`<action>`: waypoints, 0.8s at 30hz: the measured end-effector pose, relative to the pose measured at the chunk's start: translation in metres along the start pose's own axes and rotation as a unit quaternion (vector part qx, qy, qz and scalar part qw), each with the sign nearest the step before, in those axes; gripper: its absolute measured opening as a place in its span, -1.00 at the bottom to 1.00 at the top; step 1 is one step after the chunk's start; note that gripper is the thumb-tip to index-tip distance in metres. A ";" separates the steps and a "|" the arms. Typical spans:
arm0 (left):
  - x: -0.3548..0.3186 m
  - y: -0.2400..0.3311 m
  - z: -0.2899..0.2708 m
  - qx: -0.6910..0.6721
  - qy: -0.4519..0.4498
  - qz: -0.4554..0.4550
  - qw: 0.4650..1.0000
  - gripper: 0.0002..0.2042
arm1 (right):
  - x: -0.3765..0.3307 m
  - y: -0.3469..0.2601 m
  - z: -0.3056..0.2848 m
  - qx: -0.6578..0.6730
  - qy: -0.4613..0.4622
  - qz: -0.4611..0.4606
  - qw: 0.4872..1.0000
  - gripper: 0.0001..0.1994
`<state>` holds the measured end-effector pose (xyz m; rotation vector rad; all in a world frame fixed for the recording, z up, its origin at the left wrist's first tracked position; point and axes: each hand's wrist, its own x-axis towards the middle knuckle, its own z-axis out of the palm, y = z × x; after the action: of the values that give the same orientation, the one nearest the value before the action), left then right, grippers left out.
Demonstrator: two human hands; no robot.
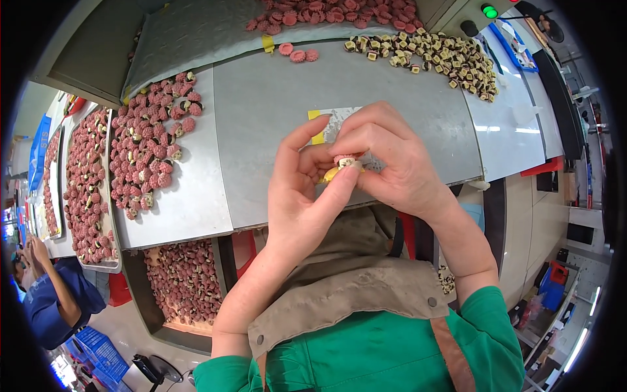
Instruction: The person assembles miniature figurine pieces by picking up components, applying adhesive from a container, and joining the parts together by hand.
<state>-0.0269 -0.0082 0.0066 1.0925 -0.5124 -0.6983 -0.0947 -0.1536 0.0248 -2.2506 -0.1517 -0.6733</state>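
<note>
My left hand (302,196) and my right hand (390,159) meet over the front edge of a grey metal table (274,124). Between their fingertips they pinch one small round part (344,161), pink on top with a pale and dark piece set into it. A yellow cover shows on one left fingertip just below the part. A heap of pink round parts (151,140) lies on the table to the left. A row of small dark-and-cream pieces (431,55) lies at the far right.
More pink parts (333,13) are piled at the table's far edge. Trays of pink parts (88,186) stand at the left, and a bin of them (183,281) sits under the table. Another person in blue (52,297) is at the lower left. A green lamp (489,11) glows top right.
</note>
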 end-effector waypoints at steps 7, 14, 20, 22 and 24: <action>0.001 0.003 0.002 0.011 -0.020 -0.015 1.000 -0.51 | -0.002 -0.002 0.000 -0.011 0.021 -0.013 1.000 -0.75; -0.012 0.026 -0.032 0.222 0.101 0.056 0.968 -0.67 | 0.004 -0.008 -0.007 -0.083 -0.042 0.014 0.996 -0.72; -0.058 0.096 -0.223 0.539 0.340 0.176 0.750 -0.75 | 0.023 0.073 -0.065 -0.232 0.001 0.062 0.971 -0.76; -0.092 0.109 -0.270 0.592 0.370 0.081 0.711 -0.72 | 0.030 0.099 -0.072 -0.259 0.001 0.084 0.962 -0.79; -0.096 0.112 -0.277 0.606 0.373 0.075 0.699 -0.70 | 0.036 0.110 -0.073 -0.292 -0.008 0.045 0.955 -0.80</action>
<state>0.1262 0.2662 0.0001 2.3877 -0.2893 0.4242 -0.0606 -0.2858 0.0137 -2.8051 0.1666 -0.7173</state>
